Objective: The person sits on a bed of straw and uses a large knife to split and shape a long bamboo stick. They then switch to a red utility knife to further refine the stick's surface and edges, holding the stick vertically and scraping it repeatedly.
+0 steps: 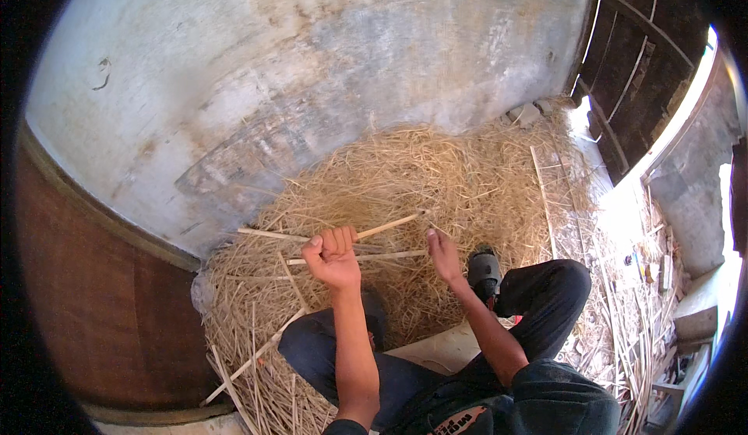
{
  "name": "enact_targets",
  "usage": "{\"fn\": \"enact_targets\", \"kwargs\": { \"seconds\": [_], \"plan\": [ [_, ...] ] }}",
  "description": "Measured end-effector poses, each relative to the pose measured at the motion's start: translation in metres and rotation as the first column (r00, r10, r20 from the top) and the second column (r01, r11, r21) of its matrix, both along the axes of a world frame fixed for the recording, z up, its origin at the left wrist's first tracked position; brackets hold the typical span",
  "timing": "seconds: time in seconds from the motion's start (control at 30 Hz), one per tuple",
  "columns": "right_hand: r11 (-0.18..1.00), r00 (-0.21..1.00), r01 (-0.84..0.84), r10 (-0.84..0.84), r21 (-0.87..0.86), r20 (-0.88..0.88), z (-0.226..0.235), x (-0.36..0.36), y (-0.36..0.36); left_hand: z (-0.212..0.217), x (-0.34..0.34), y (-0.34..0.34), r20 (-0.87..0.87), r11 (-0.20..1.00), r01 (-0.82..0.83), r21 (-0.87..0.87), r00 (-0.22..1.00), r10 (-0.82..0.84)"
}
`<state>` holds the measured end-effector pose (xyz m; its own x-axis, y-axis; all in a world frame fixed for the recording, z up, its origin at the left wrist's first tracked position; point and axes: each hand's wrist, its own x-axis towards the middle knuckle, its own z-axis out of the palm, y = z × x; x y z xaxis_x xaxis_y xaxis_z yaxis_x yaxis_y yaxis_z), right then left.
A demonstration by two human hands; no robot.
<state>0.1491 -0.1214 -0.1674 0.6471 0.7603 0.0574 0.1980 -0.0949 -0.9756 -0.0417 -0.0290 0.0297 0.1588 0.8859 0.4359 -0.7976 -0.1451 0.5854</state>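
Note:
My left hand (333,257) is closed in a fist around a pale wooden stick (387,225), possibly bamboo. The stick slants up to the right and has a dark tip. Just right of that tip is my right hand (445,257), its fingers pressed together. Something thin seems to stick out of them, too small to name. A second pale stick (389,256) passes below the held one, between the two hands. Left of my fist, another stick (269,234) lies over the shavings.
A heap of straw-coloured shavings (436,162) spreads before and around my bent legs, up to a stained pale wall (312,68). Loose sticks (257,365) lie at the lower left, with a brown panel (93,279) beyond. More strips (631,341) lie at the right, in bright light.

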Motion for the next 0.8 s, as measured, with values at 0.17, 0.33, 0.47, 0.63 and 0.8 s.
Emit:
{"fn": "enact_targets", "kwargs": {
  "seconds": [0.17,0.33,0.47,0.63,0.8],
  "plan": [
    [0.987,0.928,-0.144,0.160,-0.072,0.337,0.051,-0.053,-0.007,0.000,0.001,-0.009,-0.056,0.997,-0.041,0.071,0.997,0.045],
    [0.950,0.953,0.126,-0.036,-0.285,0.302,0.002,0.003,0.004,0.013,-0.014,-0.016,0.003,0.999,-0.050,0.020,0.999,0.050],
    [0.993,0.965,0.061,-0.033,-0.101,0.261,-0.044,0.004,0.007,0.001,-0.007,-0.004,-0.031,0.999,-0.021,0.045,0.999,0.022],
    [0.981,0.886,-0.167,0.103,-0.104,-0.452,-0.019,-0.010,0.009,0.007,-0.011,-0.010,-0.068,0.993,-0.028,0.113,0.997,0.036],
    [0.988,0.932,-0.111,0.142,-0.109,0.334,0.043,-0.062,0.003,0.005,-0.001,-0.017,-0.127,0.980,-0.043,0.194,0.990,0.068]
  ]
}}
